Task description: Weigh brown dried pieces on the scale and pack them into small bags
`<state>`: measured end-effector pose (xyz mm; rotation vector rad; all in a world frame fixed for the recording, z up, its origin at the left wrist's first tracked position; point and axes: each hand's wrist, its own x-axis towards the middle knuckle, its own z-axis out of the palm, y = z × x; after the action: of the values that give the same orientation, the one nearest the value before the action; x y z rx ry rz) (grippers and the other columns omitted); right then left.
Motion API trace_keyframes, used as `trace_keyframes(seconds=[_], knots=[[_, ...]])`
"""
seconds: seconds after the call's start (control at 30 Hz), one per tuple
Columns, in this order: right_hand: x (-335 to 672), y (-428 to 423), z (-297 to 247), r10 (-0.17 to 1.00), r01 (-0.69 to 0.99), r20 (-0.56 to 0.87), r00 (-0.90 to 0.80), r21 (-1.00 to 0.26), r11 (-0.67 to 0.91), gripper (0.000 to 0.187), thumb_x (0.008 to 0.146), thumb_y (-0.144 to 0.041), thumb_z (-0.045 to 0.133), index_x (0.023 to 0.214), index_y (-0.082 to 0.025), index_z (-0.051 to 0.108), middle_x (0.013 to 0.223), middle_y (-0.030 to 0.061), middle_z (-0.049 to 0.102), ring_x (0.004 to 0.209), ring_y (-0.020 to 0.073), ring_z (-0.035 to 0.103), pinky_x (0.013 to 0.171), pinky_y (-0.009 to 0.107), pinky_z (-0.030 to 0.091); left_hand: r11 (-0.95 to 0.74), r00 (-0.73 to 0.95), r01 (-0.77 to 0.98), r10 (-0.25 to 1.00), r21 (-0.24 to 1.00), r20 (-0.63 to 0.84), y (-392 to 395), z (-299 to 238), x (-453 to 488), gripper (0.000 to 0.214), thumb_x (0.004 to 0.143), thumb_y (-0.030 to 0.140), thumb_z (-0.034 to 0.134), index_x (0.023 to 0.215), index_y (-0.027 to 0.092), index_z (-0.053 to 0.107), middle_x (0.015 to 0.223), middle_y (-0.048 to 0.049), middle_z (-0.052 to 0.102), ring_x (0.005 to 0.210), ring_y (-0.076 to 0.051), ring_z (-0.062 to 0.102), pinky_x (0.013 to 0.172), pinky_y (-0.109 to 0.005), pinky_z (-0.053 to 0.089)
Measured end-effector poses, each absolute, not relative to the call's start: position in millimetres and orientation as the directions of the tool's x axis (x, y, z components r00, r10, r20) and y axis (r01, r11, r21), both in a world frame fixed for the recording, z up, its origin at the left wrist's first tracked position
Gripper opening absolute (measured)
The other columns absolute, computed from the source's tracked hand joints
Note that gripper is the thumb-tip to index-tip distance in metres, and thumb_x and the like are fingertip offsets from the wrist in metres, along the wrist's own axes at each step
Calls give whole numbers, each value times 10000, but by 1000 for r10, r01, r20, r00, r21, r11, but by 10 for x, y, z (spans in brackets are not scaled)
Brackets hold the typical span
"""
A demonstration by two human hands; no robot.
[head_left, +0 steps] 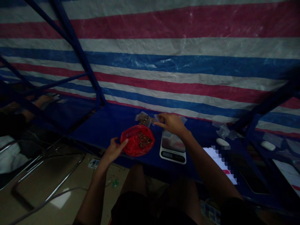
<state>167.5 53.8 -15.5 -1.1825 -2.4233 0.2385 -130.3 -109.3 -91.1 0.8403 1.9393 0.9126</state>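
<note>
A red plastic bag (pixel 134 147) lies open on the blue table (pixel 110 123) and holds small brown pieces (pixel 143 139). My left hand (pixel 114 150) pinches the bag's near left edge. My right hand (pixel 172 123) reaches over a white digital scale (pixel 172 147) and pinches a small clear plastic bag (pixel 158 118). Just left of it lies a clear packet of brown pieces (pixel 143 118).
A striped red, white and blue tarp (pixel 178 59) hangs behind the table. Blue metal frame bars (pixel 77 50) rise at the left. A lit screen (pixel 219 161), white oval objects (pixel 222 142) and clear bags (pixel 223 129) lie to the right. Another person's arm (pixel 35 104) rests at the far left.
</note>
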Motion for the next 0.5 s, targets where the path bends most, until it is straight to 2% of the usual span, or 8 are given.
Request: trace_keyframes(seconds=[0.1,0.13,0.2,0.27,0.33,0.43,0.5], knots=[[1435,404,-435,802,719,134,-582,-376,584,733,855,-640,696,1426,-204,549,1058,83,780,957,275,723,691,293,445,376,-388,80,865,923,-318,-1020,-879,-1127,685,845,366,763,1381,169,386,1160,-143,688,839,-208,730,670,-332,620],[1371,370,-520,799,724,59,-598,-388,571,696,864,-581,711,1416,-189,550,1056,94,780,951,273,726,694,290,450,323,-381,62,882,944,-277,-984,-811,-1080,635,844,322,755,1359,178,413,1172,-132,680,839,-194,723,676,-327,622],[1295,339,-633,807,733,2,-590,-418,537,484,918,-422,678,1330,-179,600,1031,102,777,927,249,729,700,277,453,233,-345,58,917,971,-200,-917,-635,-1039,578,851,279,710,1356,194,442,1176,-111,666,842,-186,710,676,-331,624],[1295,346,-656,831,695,56,-554,-518,498,350,951,-302,619,1275,-169,603,952,87,772,854,212,724,684,261,454,177,-317,101,938,979,-137,-866,-467,-1073,566,845,266,670,1368,212,460,1155,-88,662,825,-188,701,652,-336,620],[1350,368,-611,861,603,155,-485,-653,457,328,959,-245,581,1274,-158,559,851,52,751,745,181,699,641,251,453,164,-305,179,947,970,-104,-833,-361,-1153,504,825,258,634,1312,195,520,1076,-66,675,757,-181,684,617,-324,600],[1455,382,-510,871,482,173,-459,-775,408,301,918,-177,584,1216,-145,554,737,7,706,622,162,650,567,242,434,201,-251,340,961,919,-117,-809,-325,-1269,300,794,260,588,1062,132,633,845,-35,680,631,-168,629,564,-280,533],[1504,377,-467,864,432,168,-475,-811,395,271,898,-165,595,1168,-146,577,719,0,695,608,159,642,552,238,430,192,-221,452,970,871,-99,-802,-340,-1302,243,788,273,565,961,131,661,786,-33,690,637,-178,628,568,-266,496]])
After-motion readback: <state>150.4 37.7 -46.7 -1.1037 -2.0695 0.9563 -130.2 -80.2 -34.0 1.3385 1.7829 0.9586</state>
